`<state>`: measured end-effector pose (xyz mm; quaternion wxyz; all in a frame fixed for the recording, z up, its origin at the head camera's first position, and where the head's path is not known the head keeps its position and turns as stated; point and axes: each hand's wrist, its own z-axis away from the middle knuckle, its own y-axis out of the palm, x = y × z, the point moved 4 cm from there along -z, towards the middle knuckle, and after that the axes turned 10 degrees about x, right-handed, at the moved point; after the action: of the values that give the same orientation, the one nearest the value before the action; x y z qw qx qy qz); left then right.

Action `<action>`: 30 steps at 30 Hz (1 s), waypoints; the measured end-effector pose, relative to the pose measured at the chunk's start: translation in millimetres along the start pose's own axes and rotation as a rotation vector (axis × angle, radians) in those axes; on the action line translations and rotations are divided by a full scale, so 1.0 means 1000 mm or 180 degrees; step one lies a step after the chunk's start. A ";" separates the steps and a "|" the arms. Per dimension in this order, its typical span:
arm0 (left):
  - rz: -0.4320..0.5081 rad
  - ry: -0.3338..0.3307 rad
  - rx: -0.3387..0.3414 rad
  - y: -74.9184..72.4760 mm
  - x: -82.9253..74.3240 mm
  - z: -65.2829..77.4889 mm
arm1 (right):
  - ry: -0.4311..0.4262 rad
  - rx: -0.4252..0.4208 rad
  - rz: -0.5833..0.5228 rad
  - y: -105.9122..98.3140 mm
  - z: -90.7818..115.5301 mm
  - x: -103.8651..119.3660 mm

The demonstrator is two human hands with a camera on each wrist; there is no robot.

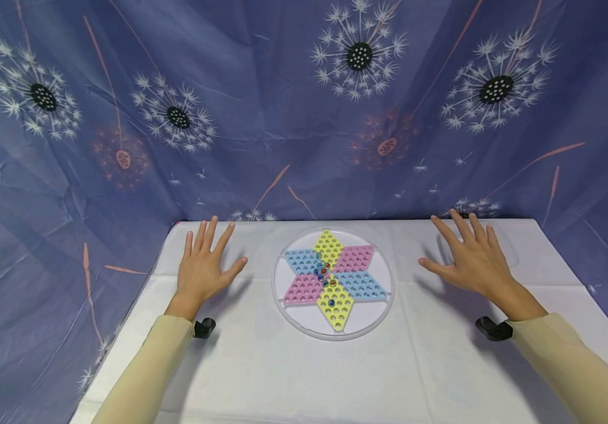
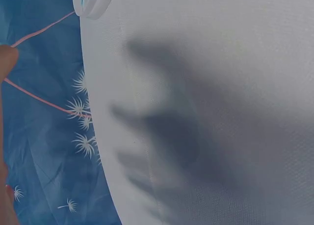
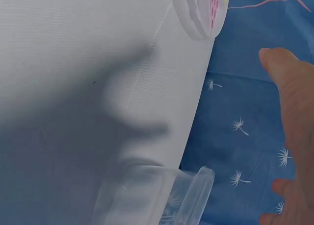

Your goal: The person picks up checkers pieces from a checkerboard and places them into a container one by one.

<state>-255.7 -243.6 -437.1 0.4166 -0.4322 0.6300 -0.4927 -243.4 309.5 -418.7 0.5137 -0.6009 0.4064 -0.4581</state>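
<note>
A round white Chinese checkers board point(image 1: 306, 318) with yellow, pink and blue star points lies on the table. Several glass marbles point(image 1: 323, 271) are grouped around its centre and left side, and one blue marble point(image 1: 331, 303) sits in the near yellow point. To the left of the board, my left hand point(image 1: 203, 268) hovers palm down with spread fingers, touching nothing. My right hand point(image 1: 473, 262) is held likewise on the right, above a clear plastic container point(image 3: 147, 195) that it partly hides in the head view.
A white cloth point(image 1: 367, 377) covers the table, and both hands cast shadows on it. Behind the table's back edge hangs a blue curtain point(image 1: 283, 118) with dandelion prints. Dark wrist devices point(image 1: 495, 330) show below both hands.
</note>
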 end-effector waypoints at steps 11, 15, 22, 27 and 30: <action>0.0455 0.0192 0.0102 -0.004 -0.012 0.004 | -0.0349 -0.0166 -0.0145 -0.011 -0.013 0.013; 0.0643 0.0204 0.0178 -0.006 -0.017 0.007 | -0.0465 -0.0104 -0.0258 -0.014 -0.019 0.024; 0.1143 0.0156 0.0334 -0.002 -0.028 0.012 | -0.0700 -0.0015 -0.0564 -0.017 -0.036 0.043; 0.1503 0.0220 0.0431 0.006 -0.038 0.017 | -0.0951 -0.0010 -0.0670 -0.015 -0.049 0.060; 0.1747 0.0263 0.0503 0.012 -0.046 0.019 | -0.1109 0.0003 -0.0712 -0.013 -0.055 0.071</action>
<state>-226.5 -202.5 -447.5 0.5407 -0.1914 0.6996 -0.4262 -279.0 229.8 -393.3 0.5224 -0.7122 0.2420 -0.4017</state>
